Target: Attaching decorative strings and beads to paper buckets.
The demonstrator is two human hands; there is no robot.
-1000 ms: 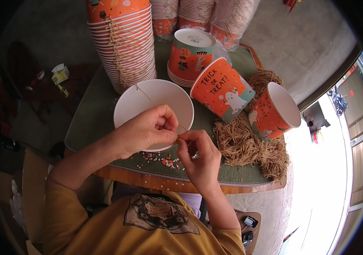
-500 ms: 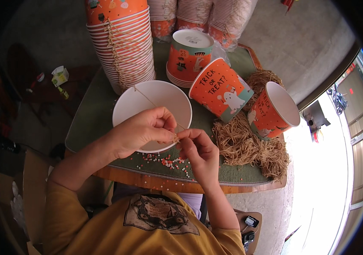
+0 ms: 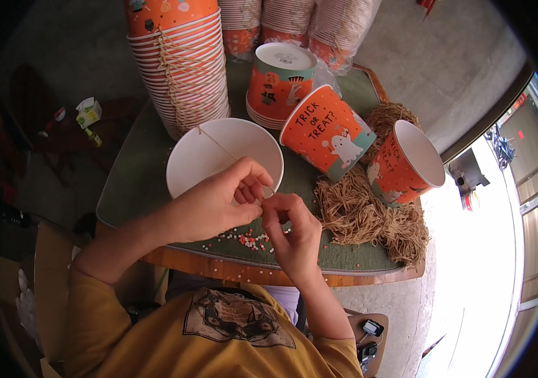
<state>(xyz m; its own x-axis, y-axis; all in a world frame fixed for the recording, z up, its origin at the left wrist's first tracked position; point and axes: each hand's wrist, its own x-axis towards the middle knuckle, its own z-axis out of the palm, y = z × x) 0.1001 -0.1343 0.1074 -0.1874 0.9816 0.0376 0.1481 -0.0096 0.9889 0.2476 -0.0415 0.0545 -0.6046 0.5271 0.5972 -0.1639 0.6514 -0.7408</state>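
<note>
Left hand (image 3: pixel 218 201) and right hand (image 3: pixel 294 233) are brought together, fingertips touching or nearly so, over the near right rim of an open white-lined paper bucket (image 3: pixel 184 154). Thin tan cord (image 3: pixel 218 147) is pinched between right thumb and forefinger; it appears pinched by the left fingers as well, though the contact is partly hidden. The cord is run from the bucket's far rim across its mouth to the fingertips; whether a knot is present cannot be told. Judged risks: cord lost through a loosened pinch; rim bent or torn by too hard a pull; bucket tipped, since no hand is seen bracing it. Red and white round bits (image 3: pixel 253 240) are scattered just below the hands on the green tabletop (image 3: pixel 130 183). To the right, a tilted orange bucket (image 3: pixel 322 142) and a second orange bucket (image 3: pixel 401 173) are noted by a tan cord bundle (image 3: pixel 370 217), where strands could be snagged. Beyond, a tall nested bucket stack (image 3: pixel 187 82) and upside-down buckets (image 3: pixel 281 88) are placed.
</note>
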